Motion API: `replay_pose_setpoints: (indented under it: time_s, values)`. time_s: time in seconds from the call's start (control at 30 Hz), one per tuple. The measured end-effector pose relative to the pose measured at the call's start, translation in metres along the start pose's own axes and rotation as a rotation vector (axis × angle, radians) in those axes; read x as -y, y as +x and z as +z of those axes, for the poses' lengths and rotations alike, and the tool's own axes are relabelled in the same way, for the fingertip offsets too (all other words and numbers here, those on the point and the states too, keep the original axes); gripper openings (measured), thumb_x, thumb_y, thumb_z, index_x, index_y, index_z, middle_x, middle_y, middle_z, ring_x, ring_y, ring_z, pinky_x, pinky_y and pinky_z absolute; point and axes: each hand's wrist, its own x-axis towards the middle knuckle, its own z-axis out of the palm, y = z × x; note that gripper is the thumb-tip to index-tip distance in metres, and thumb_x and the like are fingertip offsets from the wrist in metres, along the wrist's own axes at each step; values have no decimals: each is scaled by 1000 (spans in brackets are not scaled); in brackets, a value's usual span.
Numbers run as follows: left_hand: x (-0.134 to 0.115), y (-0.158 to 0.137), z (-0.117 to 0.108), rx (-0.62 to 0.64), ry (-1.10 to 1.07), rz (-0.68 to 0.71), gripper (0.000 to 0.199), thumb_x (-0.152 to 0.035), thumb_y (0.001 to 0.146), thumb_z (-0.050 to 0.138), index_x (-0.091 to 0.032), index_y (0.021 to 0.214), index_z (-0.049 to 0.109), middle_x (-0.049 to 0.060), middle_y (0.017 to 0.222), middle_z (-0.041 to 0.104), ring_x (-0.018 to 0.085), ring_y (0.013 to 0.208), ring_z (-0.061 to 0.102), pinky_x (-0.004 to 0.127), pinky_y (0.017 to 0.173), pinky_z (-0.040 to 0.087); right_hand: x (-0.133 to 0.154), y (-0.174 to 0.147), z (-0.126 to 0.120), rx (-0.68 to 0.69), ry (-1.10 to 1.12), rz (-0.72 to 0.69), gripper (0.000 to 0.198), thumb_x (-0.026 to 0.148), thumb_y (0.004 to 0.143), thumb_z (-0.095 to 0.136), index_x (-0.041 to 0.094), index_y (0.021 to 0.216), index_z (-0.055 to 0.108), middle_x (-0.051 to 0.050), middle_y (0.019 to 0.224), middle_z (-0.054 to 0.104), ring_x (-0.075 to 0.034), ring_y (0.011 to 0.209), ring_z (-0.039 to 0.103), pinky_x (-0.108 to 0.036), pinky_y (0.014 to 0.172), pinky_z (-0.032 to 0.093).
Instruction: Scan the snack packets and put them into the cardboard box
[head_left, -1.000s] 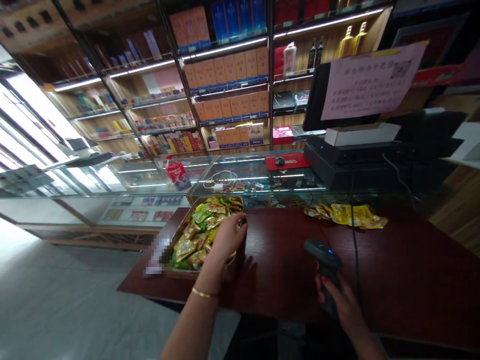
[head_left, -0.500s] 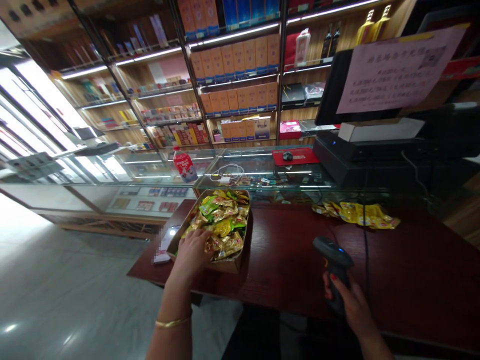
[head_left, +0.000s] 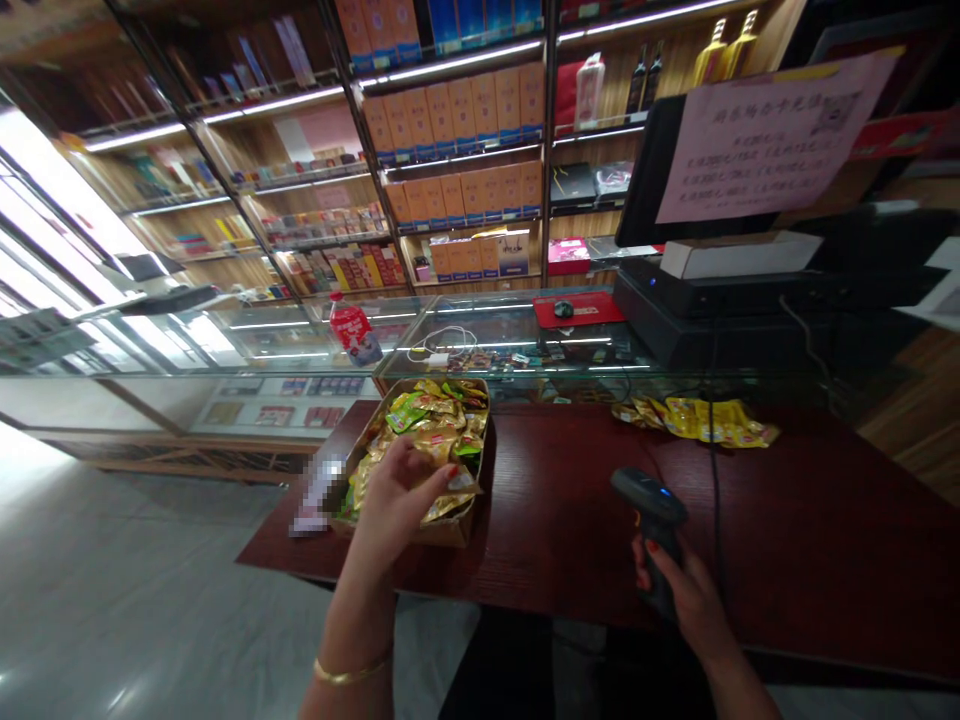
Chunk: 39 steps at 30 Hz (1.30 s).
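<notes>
My left hand [head_left: 397, 500] is closed on a gold snack packet [head_left: 463, 484], its thumb lying along the near side. Beneath it, a cardboard box [head_left: 442, 533] is heaped with gold and green snack packets [head_left: 427, 405]. My right hand [head_left: 686, 590] grips the handle of a black barcode scanner [head_left: 651, 496], which shows a small blue light and is held above the dark red table [head_left: 551, 520]. Farther back on the table, several yellow and gold packets [head_left: 712, 422] lie in a row.
A black cable [head_left: 714, 480] hangs across the table's right part. Behind stands a glass counter [head_left: 495, 335] with a red bottle [head_left: 354, 332], a mouse [head_left: 562, 309] on a red mat and a monitor [head_left: 645, 190] bearing a pink sheet. A blurred flat object [head_left: 316, 495] lies left of the box.
My left hand has risen from among the packets, turned, and now holds a gold packet over the box. The right hand still holds the scanner. The whole view has shifted slightly.
</notes>
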Motion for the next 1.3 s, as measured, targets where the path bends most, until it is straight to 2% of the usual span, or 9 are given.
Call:
replay_pose_setpoints:
  time_s: [0.1, 0.2, 0.27, 0.33, 0.43, 0.6, 0.87, 1.03, 1.3]
  values:
    - [12, 5, 70, 94, -367, -123, 54, -47, 69, 85, -20, 110, 63, 6, 98, 75, 22, 86, 71, 33, 77, 56, 1, -1, 1, -10, -22, -7, 45, 61, 78, 74, 19, 90, 65, -1, 72, 64, -13, 53, 56, -27, 52, 49]
    - [50, 12, 134, 128, -567, -323, 53, -45, 65, 87, -17, 107, 68, 6, 94, 76, 21, 81, 70, 34, 77, 56, 4, -3, 3, -33, -29, -28, 44, 62, 80, 72, 19, 90, 64, -1, 71, 64, -13, 53, 54, -26, 52, 48]
    - [78, 15, 161, 116, -623, -412, 51, -44, 63, 87, -16, 102, 69, 4, 84, 75, 20, 73, 69, 34, 73, 56, 6, -4, 4, -18, -41, -32, 44, 62, 82, 70, 19, 86, 63, 1, 66, 61, -13, 53, 53, -25, 51, 46]
    - [100, 15, 175, 104, -643, -433, 47, -47, 66, 84, -16, 99, 70, 3, 80, 74, 20, 72, 69, 35, 74, 56, 9, -5, 5, 14, -61, -34, 44, 63, 82, 69, 19, 83, 63, 2, 62, 58, -13, 52, 53, -25, 51, 46]
    - [116, 11, 179, 75, -672, -417, 49, -45, 65, 86, -17, 102, 71, 4, 87, 75, 21, 79, 71, 35, 80, 56, 12, -4, 6, 21, -73, -37, 46, 64, 79, 71, 19, 89, 64, 2, 66, 59, -12, 51, 52, -25, 50, 47]
    - [118, 8, 179, 60, -719, -385, 57, -47, 63, 90, -17, 108, 72, 7, 97, 77, 23, 87, 72, 35, 85, 56, 14, -2, 8, -8, -73, -15, 55, 66, 76, 72, 20, 105, 65, 3, 68, 60, -12, 50, 52, -26, 50, 47]
    - [122, 11, 179, 56, -832, -396, 56, -45, 63, 91, -19, 107, 68, 5, 96, 76, 20, 83, 72, 34, 83, 57, 7, -35, 14, -6, -319, 13, 50, 71, 86, 58, 22, 79, 62, 1, 60, 59, -15, 52, 55, -27, 53, 46]
    - [123, 12, 179, 41, -818, -381, 57, -45, 61, 93, -20, 102, 62, 4, 95, 76, 18, 78, 72, 32, 79, 56, 6, -55, 22, 67, -453, 16, 47, 69, 89, 55, 23, 80, 61, 2, 57, 57, -16, 53, 55, -27, 55, 44]
    - [124, 12, 179, 28, -816, -363, 57, -46, 61, 92, -19, 102, 62, 4, 94, 76, 18, 79, 72, 31, 77, 56, 12, -59, 30, 98, -473, 31, 47, 68, 90, 53, 23, 82, 63, 3, 57, 55, -17, 52, 55, -27, 55, 44]
